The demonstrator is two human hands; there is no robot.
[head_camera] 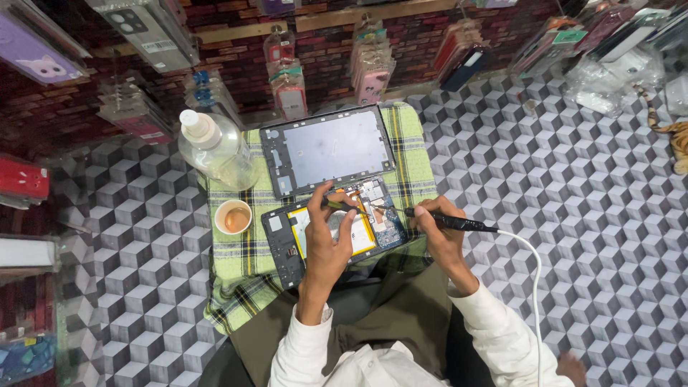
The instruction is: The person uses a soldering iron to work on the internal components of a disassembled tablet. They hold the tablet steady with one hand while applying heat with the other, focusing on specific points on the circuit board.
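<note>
Holding tea, paper cup (233, 217).

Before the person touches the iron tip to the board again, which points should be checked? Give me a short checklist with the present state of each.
1. Opened tablet lies flat on the checked cloth: ok.
2. Left hand steadies the tablet and holds a thin tool near the board: ok.
3. Right hand grips the soldering iron by its handle, away from the tip: ok.
4. Iron cord runs off to the right, clear of the work: ok.
5. Small cup and clear bottle stand close on the left: not ok, spill risk.
6. Tip exactly on the right joint: cannot tell.
</note>
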